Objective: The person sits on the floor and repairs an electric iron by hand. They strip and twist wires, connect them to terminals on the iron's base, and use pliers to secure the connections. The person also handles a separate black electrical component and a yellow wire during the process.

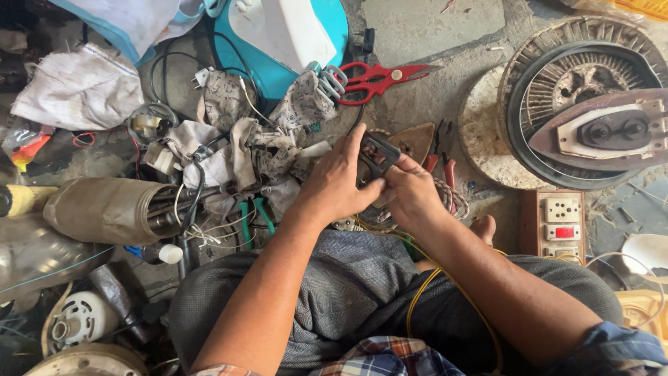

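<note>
While both hands close around a small dark metal part (376, 159) above the lap, clutter rings them on every side.

Gripping it from the left is the left hand (337, 182), fingers curled over its edge; the right hand (410, 191) pinches its lower side, so both are shut on the part. Just behind it lies a brown pointed iron soleplate (415, 140), with red-handled pliers (441, 161) beside. Red-handled snips (376, 78) rest farther up on the rough concrete floor (424, 31). Crumpled patterned rags (240, 143) and black cables crowd the left, near a dull metal cylinder (104, 209). To the right sit a round ribbed heater disc (543, 63) bearing another iron base (605, 130), and a socket board (561, 223). A yellow wire (424, 289) loops over grey trousers.
</note>
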